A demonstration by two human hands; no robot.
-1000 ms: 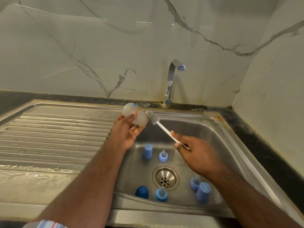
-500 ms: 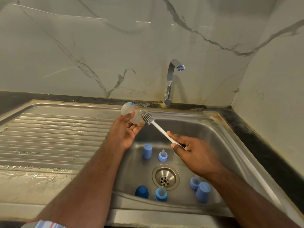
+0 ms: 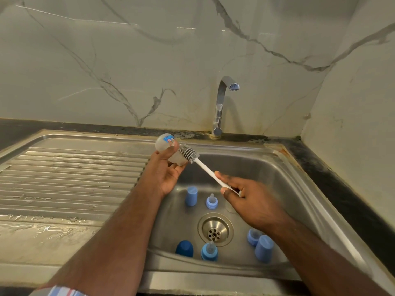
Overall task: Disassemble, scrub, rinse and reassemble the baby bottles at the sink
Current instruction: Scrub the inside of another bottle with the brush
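bottle (image 3: 165,147): frosted, blue print, tilted, your 11 o'clock | brush (image 3: 189,154): grey bristles lay against it | blue caps and teats (image 3: 211,201): stood in basin, 6 o'clock

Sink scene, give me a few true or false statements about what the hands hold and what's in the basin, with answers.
1. The left hand holds a bottle. True.
2. The right hand grips a sponge. False: it grips a brush by its white handle.
3. Water runs from the tap. False: no stream shows.
4. Blue caps and teats lie in the sink. True.
5. The brush head is outside the bottle. True.
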